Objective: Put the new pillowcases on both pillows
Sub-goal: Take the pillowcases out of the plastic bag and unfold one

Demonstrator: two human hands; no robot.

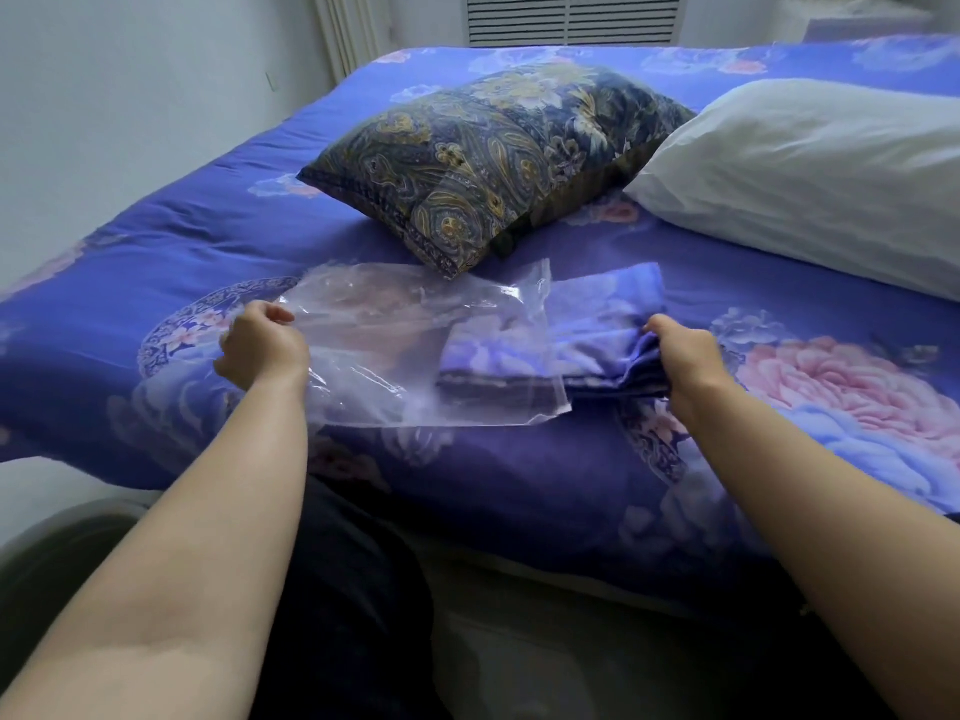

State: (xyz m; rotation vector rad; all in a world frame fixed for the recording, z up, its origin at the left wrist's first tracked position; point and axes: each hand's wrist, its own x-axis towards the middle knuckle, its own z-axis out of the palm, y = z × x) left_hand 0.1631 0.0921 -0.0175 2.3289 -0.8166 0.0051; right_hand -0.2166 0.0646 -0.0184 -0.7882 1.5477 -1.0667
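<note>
— Bare forearms reaching in from below, both hands busy. Left hand (262, 348) pinching the near left edge of the clear plastic bag (415, 345), fingers curled on the film.

— And the right hand (685, 356)?

— Clamped on the folded blue floral pillowcases (597, 335), fingers bunching the right end of the stack. Left half of the stack lying inside the bag's open mouth, right half out in the open.

— Beyond that?

— Bag and stack resting on the blue floral bedspread (208, 241). Just behind the bag, paisley-covered pillow (498, 158), near corner touching the plastic. To its right, bare white pillow (810, 179), pressed against the paisley one.
</note>
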